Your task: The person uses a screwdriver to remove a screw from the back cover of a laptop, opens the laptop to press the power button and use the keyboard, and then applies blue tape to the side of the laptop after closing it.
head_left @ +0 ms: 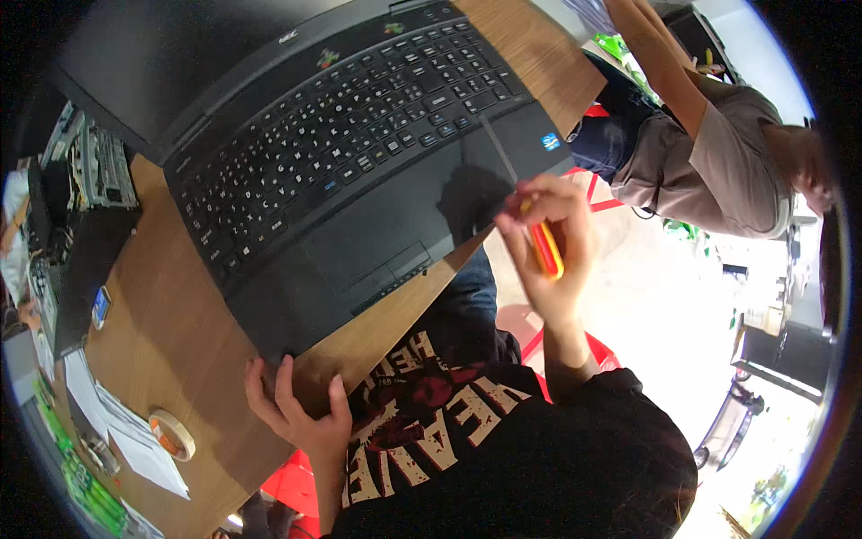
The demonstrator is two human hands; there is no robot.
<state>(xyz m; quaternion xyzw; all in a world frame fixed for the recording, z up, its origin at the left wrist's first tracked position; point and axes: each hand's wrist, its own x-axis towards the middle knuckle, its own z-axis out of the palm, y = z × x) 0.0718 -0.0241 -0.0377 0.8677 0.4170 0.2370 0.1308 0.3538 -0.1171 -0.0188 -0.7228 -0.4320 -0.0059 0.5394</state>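
Note:
A black laptop [359, 225] lies opened out in front of me, its keyboard facing up and its screen tilted back at the upper left. My right hand [561, 242] is closed round a screwdriver [545, 250] with a red and yellow handle. Its thin grey shaft points away from me over the palm rest's right side; I cannot tell whether the tip touches the laptop. At the laptop's near left corner is my left hand [310, 422], fingers spread and holding nothing. Its fingertips are at the casing's edge.
The wooden table [171, 341] carries a roll of tape [171, 435], white papers [130, 440] and a small blue item [101, 307]. An opened-up device [90, 175] stands at the left. Another person [709, 171] is at the right. Red stool parts [603, 352] show below the table.

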